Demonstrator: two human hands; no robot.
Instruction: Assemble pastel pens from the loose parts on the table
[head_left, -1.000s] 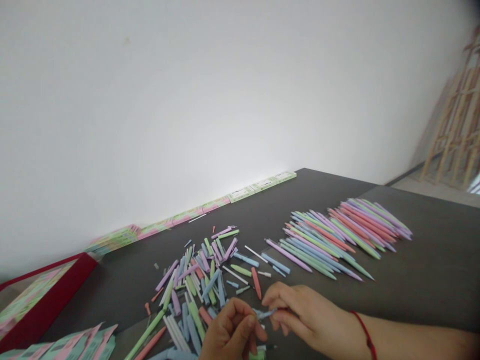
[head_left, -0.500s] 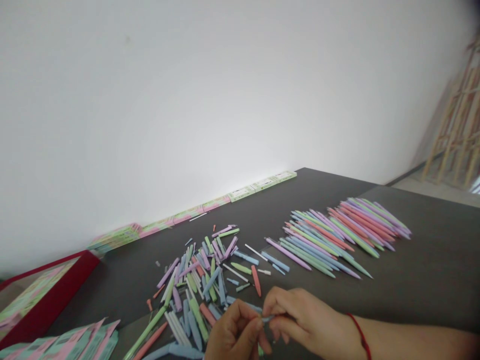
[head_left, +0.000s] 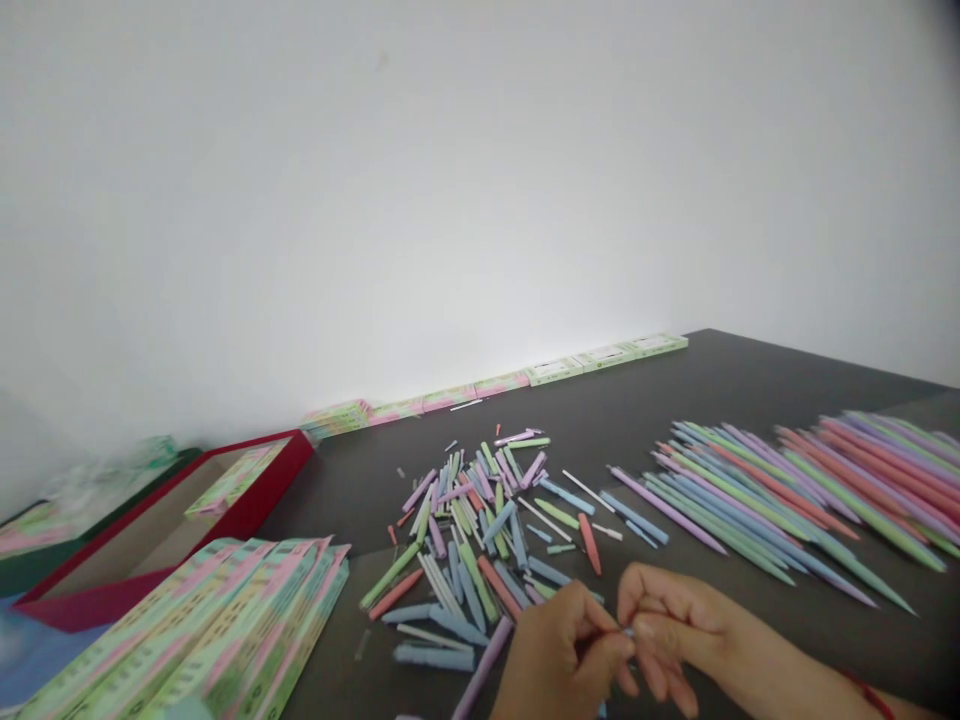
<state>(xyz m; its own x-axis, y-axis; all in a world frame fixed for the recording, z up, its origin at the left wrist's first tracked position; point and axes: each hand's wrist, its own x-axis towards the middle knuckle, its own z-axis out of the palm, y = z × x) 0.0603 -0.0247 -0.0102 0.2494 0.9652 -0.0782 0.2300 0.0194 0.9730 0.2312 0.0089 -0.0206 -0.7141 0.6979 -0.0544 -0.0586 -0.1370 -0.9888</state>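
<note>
My left hand (head_left: 562, 650) and my right hand (head_left: 686, 630) meet fingertip to fingertip at the front of the table. Pinched between them is a small blue pen part (head_left: 628, 632), mostly hidden by the fingers. Left of and beyond my hands spreads a loose heap of pen parts (head_left: 480, 510): blue, green, purple and red barrels, small tips and thin white refills. A red barrel piece (head_left: 589, 543) lies just beyond my fingers. On the right, assembled-looking pens (head_left: 720, 500) in the same pastel colours lie side by side in a slanting row.
Flat printed packs (head_left: 210, 630) are stacked at the front left. Behind them sits a red open box (head_left: 277, 490) with a pack inside, beside a dark green box (head_left: 30, 570). Slim cartons (head_left: 555, 371) line the wall edge of the dark table (head_left: 600, 430).
The view has swung left, so everything appears further right and more of the boxes and packs shows. Both hands stay together, fingers still pinching the small blue part.
</note>
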